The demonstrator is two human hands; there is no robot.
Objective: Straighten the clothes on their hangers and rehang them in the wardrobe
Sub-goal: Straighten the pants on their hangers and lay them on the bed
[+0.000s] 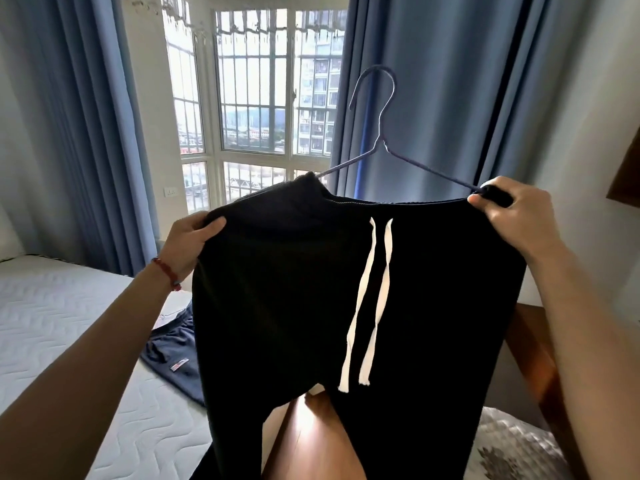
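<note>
A person holds up a pair of black soft pants (311, 289) in front of a big window (256, 91). The pants hang on a thin dark-blue wire hanger (379, 133), and the hanger's hook points up and curls to the left. The waist of the pants is at the top and the two legs hang down.

The left hand (192, 237) grips the left side of the waist. Its thumb lies on the front of the cloth and the other fingers are hidden behind it, so the hand is pinching the pants. A red bead bracelet (166, 273) sits on that wrist.

The right hand (509, 209) grips the right end of the hanger together with the cloth there. Its fingers (485, 199) are curled around that corner.

Two white flat strings (372, 299) hang down the front of the pants from the waist. They hang side by side and twist a little.

Long blue curtains (450, 98) hang on both sides of the window. On the left is a bed with a white bumpy mattress (69, 323). A dark blue piece of clothing (173, 362) lies on the mattress, partly hidden behind the pants. On the right, behind the pants, is a brown wooden board (530, 344). A shiny brown wooden floor (311, 434) shows between the pant legs.
</note>
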